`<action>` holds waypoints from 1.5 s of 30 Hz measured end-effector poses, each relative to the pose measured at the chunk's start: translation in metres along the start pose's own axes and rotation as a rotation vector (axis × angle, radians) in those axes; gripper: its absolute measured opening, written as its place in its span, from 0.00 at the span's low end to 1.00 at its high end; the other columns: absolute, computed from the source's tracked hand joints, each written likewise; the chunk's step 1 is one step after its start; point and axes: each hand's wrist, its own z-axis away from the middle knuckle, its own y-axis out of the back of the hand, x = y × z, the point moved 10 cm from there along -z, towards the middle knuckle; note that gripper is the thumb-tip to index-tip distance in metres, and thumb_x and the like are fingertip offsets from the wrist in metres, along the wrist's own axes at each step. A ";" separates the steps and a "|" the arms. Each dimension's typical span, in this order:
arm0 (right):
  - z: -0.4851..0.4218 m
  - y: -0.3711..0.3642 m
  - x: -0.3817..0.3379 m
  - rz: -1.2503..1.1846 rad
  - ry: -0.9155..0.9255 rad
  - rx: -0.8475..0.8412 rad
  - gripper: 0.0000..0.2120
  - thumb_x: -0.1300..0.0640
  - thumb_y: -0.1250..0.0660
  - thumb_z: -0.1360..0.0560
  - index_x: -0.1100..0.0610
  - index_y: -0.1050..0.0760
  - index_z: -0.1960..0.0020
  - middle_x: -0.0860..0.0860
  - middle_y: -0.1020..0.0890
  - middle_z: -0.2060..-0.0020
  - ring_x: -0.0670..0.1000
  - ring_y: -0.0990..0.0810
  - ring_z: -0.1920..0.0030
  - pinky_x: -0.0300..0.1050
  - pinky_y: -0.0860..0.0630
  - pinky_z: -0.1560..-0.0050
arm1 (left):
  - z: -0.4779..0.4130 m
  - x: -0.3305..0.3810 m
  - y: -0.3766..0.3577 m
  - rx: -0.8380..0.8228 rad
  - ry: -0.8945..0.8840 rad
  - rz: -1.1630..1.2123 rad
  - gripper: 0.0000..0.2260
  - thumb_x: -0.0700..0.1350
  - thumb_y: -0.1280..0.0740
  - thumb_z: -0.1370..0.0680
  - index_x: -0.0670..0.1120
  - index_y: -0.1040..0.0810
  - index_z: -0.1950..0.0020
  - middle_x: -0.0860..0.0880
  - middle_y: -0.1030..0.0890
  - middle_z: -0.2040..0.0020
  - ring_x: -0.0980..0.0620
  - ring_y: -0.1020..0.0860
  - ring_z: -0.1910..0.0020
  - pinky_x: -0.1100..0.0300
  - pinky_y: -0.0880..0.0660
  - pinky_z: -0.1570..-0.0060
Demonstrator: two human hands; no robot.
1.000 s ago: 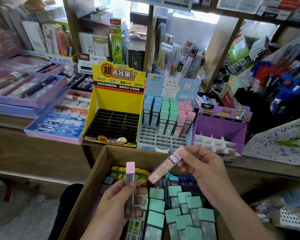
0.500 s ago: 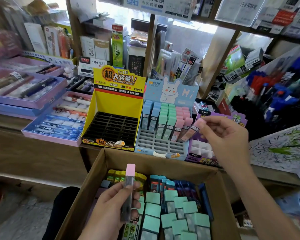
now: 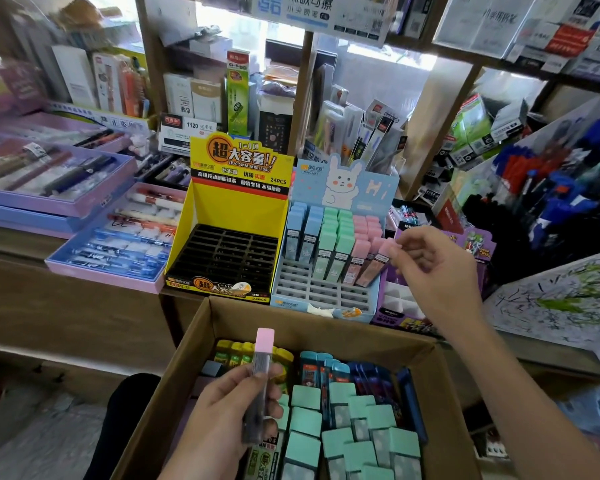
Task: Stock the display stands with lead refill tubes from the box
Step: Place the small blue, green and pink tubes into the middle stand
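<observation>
- While a pink tube [image 3: 374, 265] is pinched at its cap by the thumb and fingertips [image 3: 406, 244] of the right hand [image 3: 437, 271], it is held tilted, cap toward the fingers, lower end down and left of them.
- That lower end is met by the grid of the blue stand [image 3: 326, 296], just beside the last tube of the pink row; whether it is seated cannot be told.
- Right fingers are kept narrow, closed only on the cap.
- A second pink tube [image 3: 258, 375] is gripped upright in the left hand [image 3: 222, 420], thumb laid across the clear body, fingers wrapped behind, cap left standing above them.
- A cardboard box [image 3: 194, 344] is seen directly under the left fingers.
- Green tubes [image 3: 305, 420] are packed in the box just right of the left fingers; yellow tubes [image 3: 236, 355] and blue tubes [image 3: 312, 368] are stood beyond the fingertips, at the far end.
- Rows of blue, green and pink tubes are set in the blue stand left of the right fingertips.
- A yellow stand [image 3: 236, 216] with a black grid is placed well left of the right fingers, against the blue stand.
- A purple stand [image 3: 399, 299] is partly covered below the right fingers.
</observation>
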 end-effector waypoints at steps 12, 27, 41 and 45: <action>-0.006 -0.017 -0.018 0.339 0.264 -0.029 0.06 0.66 0.27 0.23 0.63 0.15 0.47 0.54 0.15 0.56 0.48 0.19 0.56 0.37 0.21 0.52 | -0.012 -0.010 0.008 0.068 0.049 0.059 0.19 0.46 0.40 0.17 0.34 0.15 0.50 0.38 0.21 0.65 0.45 0.24 0.73 0.58 0.29 0.76; 0.103 -0.026 0.035 -0.049 -0.356 -0.235 0.12 0.63 0.27 0.24 0.46 0.17 0.50 0.39 0.15 0.60 0.41 0.16 0.58 0.33 0.20 0.57 | -0.009 0.000 0.003 0.101 0.013 -0.047 0.13 0.45 0.34 0.20 0.37 0.14 0.51 0.37 0.20 0.63 0.44 0.22 0.69 0.56 0.24 0.72; 0.176 -0.078 0.100 0.258 -0.607 -0.802 0.08 0.50 0.27 0.22 0.47 0.18 0.43 0.39 0.19 0.54 0.37 0.21 0.54 0.33 0.27 0.54 | -0.001 0.047 -0.045 -0.073 -0.261 -0.393 0.14 0.46 0.25 0.31 0.39 0.22 0.50 0.37 0.24 0.64 0.45 0.24 0.66 0.54 0.26 0.64; 0.178 -0.077 0.104 0.245 -0.620 -0.797 0.02 0.49 0.27 0.23 0.43 0.20 0.53 0.40 0.17 0.55 0.38 0.19 0.54 0.35 0.26 0.54 | -0.010 0.060 -0.053 -0.088 -0.331 -0.548 0.13 0.52 0.24 0.29 0.44 0.20 0.53 0.41 0.18 0.61 0.42 0.21 0.61 0.49 0.21 0.60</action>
